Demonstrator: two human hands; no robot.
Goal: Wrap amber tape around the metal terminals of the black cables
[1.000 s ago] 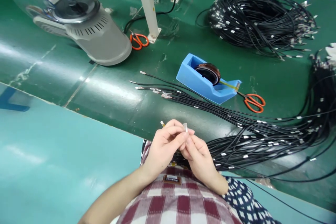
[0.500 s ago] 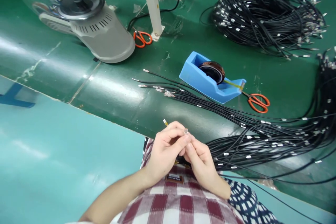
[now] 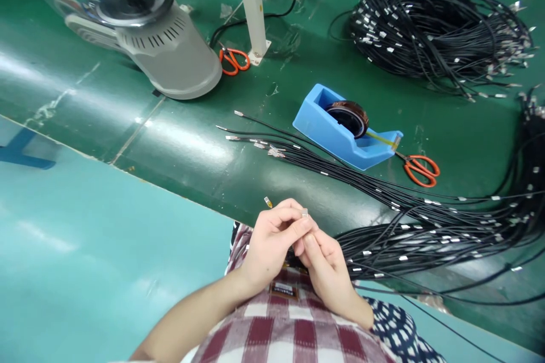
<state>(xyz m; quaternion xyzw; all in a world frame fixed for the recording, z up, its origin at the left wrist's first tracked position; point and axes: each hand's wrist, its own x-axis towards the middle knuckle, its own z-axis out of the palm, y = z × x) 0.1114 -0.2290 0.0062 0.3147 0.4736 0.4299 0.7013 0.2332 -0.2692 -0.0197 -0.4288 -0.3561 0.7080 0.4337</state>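
My left hand (image 3: pixel 272 241) and my right hand (image 3: pixel 327 269) meet in front of the checked apron (image 3: pixel 268 332), thumbs and fingertips pinched together. A small silver connector (image 3: pixel 305 212) pokes out at the left thumb and forefinger. My right fingers close on the cable just behind it, touching the left ones; most of the cable is hidden by the hands. Past the back of my left hand sticks out another cable end (image 3: pixel 268 202), silver-tipped with yellow tape. Beside my right hand lies a bundle of black cables (image 3: pixel 383 249) with white labels.
A blue tape dispenser (image 3: pixel 340 130) with brown tape stands beyond the hands, orange-handled scissors (image 3: pixel 421 170) beside it. Farther back are a cable coil (image 3: pixel 438 39), a grey machine (image 3: pixel 179 57), more scissors (image 3: pixel 234 61) and a white post (image 3: pixel 253 11). The green table's edge (image 3: pixel 170 195) runs along the left.
The view shifts slightly. Both hands keep nearly the same pinch, and the silver connector at the left fingertips has turned a little, showing more of its face.
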